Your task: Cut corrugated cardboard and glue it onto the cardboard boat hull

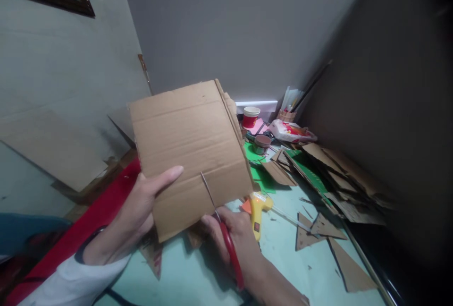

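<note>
My left hand grips the lower left edge of a brown cardboard sheet, thumb lying across its front, and holds it up in front of me. My right hand is closed on red-handled scissors. Their metal blades point up and cross the sheet's bottom edge, reaching a little way into the cardboard. A second cardboard layer shows along the sheet's right edge.
A yellow glue gun lies on the pale green floor just right of my hands. Cardboard offcuts, green paper, a red-and-white cup and a small tin sit by the wall. A dark panel stands on the right.
</note>
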A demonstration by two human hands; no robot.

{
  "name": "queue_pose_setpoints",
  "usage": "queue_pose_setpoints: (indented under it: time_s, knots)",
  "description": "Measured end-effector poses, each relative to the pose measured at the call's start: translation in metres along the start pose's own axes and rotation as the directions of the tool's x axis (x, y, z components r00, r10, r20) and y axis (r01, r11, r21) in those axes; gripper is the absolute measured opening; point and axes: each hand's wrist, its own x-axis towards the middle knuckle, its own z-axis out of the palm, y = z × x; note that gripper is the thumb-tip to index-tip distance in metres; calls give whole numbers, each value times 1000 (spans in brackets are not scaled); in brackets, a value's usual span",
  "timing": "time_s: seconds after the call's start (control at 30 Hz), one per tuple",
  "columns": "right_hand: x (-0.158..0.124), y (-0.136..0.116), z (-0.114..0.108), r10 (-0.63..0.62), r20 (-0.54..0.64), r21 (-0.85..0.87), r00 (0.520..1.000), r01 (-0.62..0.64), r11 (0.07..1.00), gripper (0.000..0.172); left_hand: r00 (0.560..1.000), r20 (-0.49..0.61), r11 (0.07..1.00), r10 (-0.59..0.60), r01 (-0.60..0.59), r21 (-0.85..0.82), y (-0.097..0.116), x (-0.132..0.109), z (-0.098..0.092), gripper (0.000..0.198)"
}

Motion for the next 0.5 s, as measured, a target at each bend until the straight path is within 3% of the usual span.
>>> queue_pose_setpoints:
  time_s: [0.2,0.3,0.4,0.5]
  knots:
    - [-2,1,-4,8,-42,-27,999,-9,1000,33,990,127,998,-60,61,-2,1,-5,0,66]
    - [-4,-5,-9,46,13,25,999,-46,999,25,987,137,996,-85,87,-4,1,-6,-3,66]
    - [-5,-10,-12,132,115,183,985,-151,971,18,992,125,1000,-27,25,19,-1,-4,-5,65]
    - [-7,-9,-14,130,65,216,989,-142,966,18,992,116,996,43,-52,75,-3,-3,-5,63]
